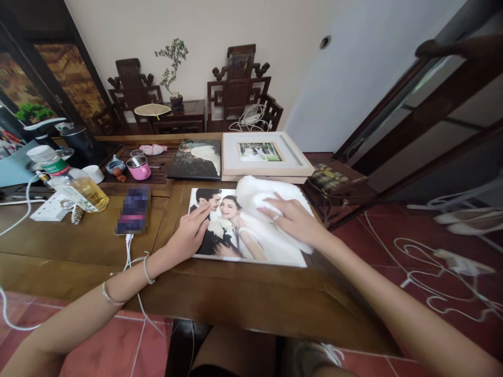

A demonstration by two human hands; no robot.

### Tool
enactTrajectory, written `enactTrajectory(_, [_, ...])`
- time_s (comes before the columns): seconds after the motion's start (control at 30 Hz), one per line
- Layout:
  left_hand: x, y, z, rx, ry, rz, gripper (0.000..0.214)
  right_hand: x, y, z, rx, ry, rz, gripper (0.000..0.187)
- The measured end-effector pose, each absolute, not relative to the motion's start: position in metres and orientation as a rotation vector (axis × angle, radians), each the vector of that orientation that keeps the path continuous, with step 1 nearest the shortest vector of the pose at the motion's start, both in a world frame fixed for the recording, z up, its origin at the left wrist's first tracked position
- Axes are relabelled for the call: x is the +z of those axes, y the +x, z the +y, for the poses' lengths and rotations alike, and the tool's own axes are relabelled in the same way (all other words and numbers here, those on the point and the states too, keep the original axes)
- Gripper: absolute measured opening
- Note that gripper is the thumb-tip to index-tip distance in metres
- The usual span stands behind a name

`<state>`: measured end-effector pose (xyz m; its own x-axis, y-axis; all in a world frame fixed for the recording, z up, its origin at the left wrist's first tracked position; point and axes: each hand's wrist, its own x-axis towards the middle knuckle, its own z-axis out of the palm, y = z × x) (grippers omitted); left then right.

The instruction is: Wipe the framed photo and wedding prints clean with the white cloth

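Observation:
A large photo print [250,241] of a couple lies flat on the wooden table. My left hand [192,228] rests on its left side, fingers stretched out over the picture and holding nothing. A white towel [255,191] covers the print's upper right part and spreads past its right side. In my right hand [288,217], slightly blurred, part of this towel is bunched under the fingers against the print. The right hand's fingertips are partly lost in the white cloth.
Behind the print are a framed photo [271,170] and a dark picture panel [195,159]. To the left lie a phone [133,209] on a cable, an oil-coloured bottle [84,188], a power strip [50,208] and a pink cup [139,168]. Cables trail over the table's front edge [220,319].

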<state>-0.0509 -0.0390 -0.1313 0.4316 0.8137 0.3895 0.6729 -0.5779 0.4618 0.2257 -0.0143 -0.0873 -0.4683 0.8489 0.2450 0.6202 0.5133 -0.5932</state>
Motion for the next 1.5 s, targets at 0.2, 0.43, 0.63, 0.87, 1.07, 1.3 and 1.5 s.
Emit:
enactTrajectory(0.2, [-0.133,-0.05,-0.038,0.838,2.437,1.322,0.044,-0.068,0.225,-0.093,0.839,-1.074,-2.46,0.03])
enactTrajectory(0.43, [-0.133,-0.05,-0.037,0.846,2.458,1.309,0.044,-0.069,0.237,-0.095,0.899,-1.162,-2.422,0.041])
enactTrajectory(0.63, [-0.131,-0.051,-0.039,0.816,2.459,1.305,0.044,-0.085,0.241,-0.015,0.805,-1.181,-2.23,0.043])
enactTrajectory(0.87, [-0.133,-0.052,-0.038,0.864,2.462,1.289,0.045,-0.099,0.245,0.022,0.725,-1.315,-1.997,0.049])
enactTrajectory(1.07, [-0.13,-0.052,-0.036,0.921,2.393,1.28,0.041,-0.09,0.24,-0.054,0.692,-1.2,-2.288,0.036])
enactTrajectory(1.3, [-0.134,-0.051,-0.035,0.899,2.497,1.265,0.043,-0.064,0.225,-0.117,0.839,-0.858,-2.613,0.03])
enactTrajectory(1.5, [-0.132,-0.052,-0.036,0.85,2.504,1.276,0.042,-0.081,0.233,-0.059,0.818,-1.032,-2.428,0.04])
